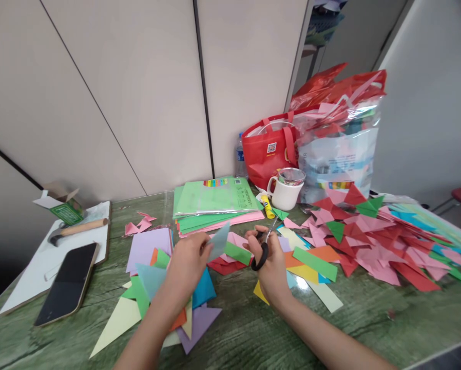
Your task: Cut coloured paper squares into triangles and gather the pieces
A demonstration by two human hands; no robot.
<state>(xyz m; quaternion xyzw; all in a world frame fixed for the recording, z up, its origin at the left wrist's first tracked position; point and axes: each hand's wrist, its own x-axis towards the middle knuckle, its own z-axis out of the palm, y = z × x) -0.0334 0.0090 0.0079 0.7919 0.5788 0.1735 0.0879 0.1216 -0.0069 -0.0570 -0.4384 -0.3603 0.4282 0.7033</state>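
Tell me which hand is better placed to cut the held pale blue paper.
Likely the right hand: it holds the scissors, while the left hand pinches the pale blue paper.

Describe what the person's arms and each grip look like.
The left forearm and right forearm are bare, with no sleeve, watch or bracelet in view. The left grip and right grip are ordinary human hands, ungloved.
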